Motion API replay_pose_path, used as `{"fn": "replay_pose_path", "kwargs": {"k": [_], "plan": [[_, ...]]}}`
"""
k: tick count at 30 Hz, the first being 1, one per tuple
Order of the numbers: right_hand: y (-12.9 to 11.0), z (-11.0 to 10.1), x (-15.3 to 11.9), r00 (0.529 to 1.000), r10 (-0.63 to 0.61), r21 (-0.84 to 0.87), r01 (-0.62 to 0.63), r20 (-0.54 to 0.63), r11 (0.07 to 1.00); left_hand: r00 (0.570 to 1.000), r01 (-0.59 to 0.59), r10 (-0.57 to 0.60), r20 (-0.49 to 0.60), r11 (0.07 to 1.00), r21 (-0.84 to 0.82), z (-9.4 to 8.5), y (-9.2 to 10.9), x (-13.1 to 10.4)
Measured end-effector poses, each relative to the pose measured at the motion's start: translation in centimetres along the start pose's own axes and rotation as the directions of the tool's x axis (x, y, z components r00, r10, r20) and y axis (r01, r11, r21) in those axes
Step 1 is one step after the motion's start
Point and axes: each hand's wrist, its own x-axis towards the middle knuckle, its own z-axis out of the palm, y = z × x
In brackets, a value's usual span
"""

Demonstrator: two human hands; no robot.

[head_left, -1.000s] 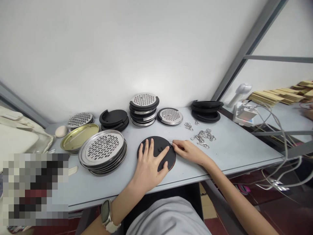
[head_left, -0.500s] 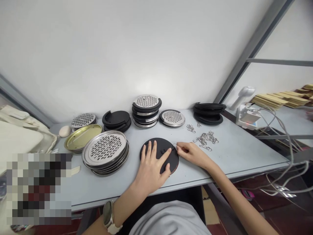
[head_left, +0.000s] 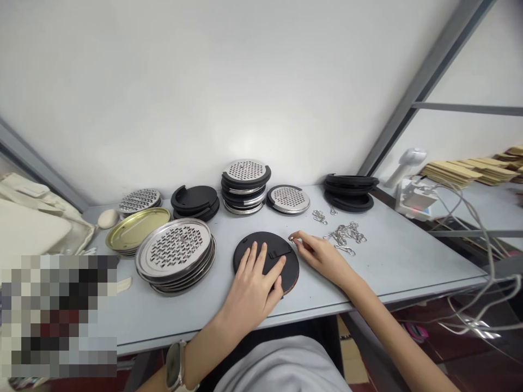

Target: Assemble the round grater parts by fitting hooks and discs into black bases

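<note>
My left hand (head_left: pixel 255 280) lies flat on a round black disc (head_left: pixel 261 239), fingers spread and pressing its top. The disc has a small raised rectangular catch and a reddish-brown edge at its lower right. Just off the disc's upper right rim, my right hand (head_left: pixel 316 256) is pinched, with a small shiny bit of a wire clip (head_left: pixel 291 238) at its fingertips; the rest of it is hidden. Beyond that hand lies a loose heap of bent wire clips (head_left: pixel 345 234), with a smaller group (head_left: pixel 319 216) behind it.
At left are stacked metal grater discs (head_left: pixel 180 247) and gold-coloured lids (head_left: pixel 137 228). Along the wall stand black holders (head_left: pixel 196 198), a tall stack of graters in holders (head_left: pixel 245 188), one flat grater (head_left: pixel 290 198) and black rings (head_left: pixel 350 190). Cables (head_left: pixel 486 239) hang at right.
My right hand has lifted slightly up and away from the disc's rim, still pinched. My left fingers have slid a little down the disc, leaving more of the catch showing.
</note>
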Motion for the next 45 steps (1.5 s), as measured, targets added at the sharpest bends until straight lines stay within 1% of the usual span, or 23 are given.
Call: {"fn": "replay_pose_path", "kwargs": {"k": [10,16,20,26,28,32,45], "plan": [[-0.1,0.0,0.0,0.999,-0.007,-0.018,0.007,-0.037,1.0,1.0,-0.013,0.013,-0.021,1.0,-0.002,0.1,-0.1,0.0],[-0.2,0.4,0.2,0.998,-0.029,-0.034,0.031,0.049,0.999,1.0,-0.01,0.01,-0.013,1.0,0.006,0.3,0.0,-0.1],[-0.8,0.9,0.4,0.999,0.0,-0.085,0.004,0.045,0.996,0.999,-0.01,0.01,-0.035,1.0,0.003,0.2,-0.1,-0.1],[-1.1,0.7,0.5,0.998,0.019,-0.035,-0.016,0.068,0.999,1.0,-0.003,0.004,0.027,0.999,-0.036,-0.1,-0.3,-0.1],[-1.0,0.6,0.5,0.997,0.02,-0.018,-0.019,0.076,1.0,0.999,0.007,-0.006,0.033,0.999,-0.043,-0.1,-0.3,-0.1],[-0.7,0.5,0.5,0.995,0.017,-0.002,-0.017,0.1,1.0,1.0,0.028,-0.028,0.011,0.999,-0.038,0.0,-0.2,-0.1],[-0.5,0.2,0.5,0.991,-0.014,0.016,0.012,0.133,1.0,1.0,0.018,-0.019,-0.023,0.999,-0.033,0.3,-0.1,-0.1]]}}
